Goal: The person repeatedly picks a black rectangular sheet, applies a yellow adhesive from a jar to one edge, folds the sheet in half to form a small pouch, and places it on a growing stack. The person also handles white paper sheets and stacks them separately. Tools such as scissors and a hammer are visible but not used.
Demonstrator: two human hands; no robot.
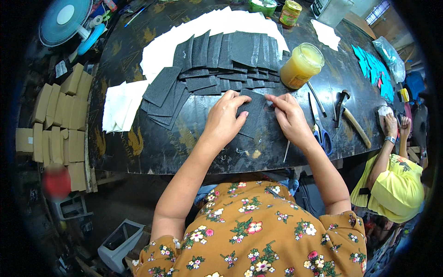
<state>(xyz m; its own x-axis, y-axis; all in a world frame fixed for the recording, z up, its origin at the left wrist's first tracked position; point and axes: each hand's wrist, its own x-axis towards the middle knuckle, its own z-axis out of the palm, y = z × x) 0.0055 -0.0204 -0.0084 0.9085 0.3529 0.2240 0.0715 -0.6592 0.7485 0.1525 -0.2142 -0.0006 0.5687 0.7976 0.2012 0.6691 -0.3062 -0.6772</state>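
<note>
From my remote seat I saw a dark tabletop (159,145) crowded around the work; broad white sheets (203,25) curved across its far part, with overlapping rows of black rectangular pieces (247,46) lying on and before them; a fanned stack of black pieces (161,87) lay to the left, just beside a smaller white stack (121,104); a glass jar of yellowish contents (299,69) stood close beyond the right hand (291,119), blocking that side, while blue-handled scissors (326,140) lay beside the right wrist and a wooden-handled hammer (356,127) farther right; turquoise cut pieces (376,71) lay beyond, and a co-worker in a yellow top (397,189) sat at the right.

One black piece (254,113) lay near the table's front edge, between the two hands; the left hand (226,117) had thumb and forefinger parted, both touching its left side, the forefinger near the top corner; the right thumb and forefinger nearly met at its upper right corner, though I could not tell whether they pinched it.
</note>
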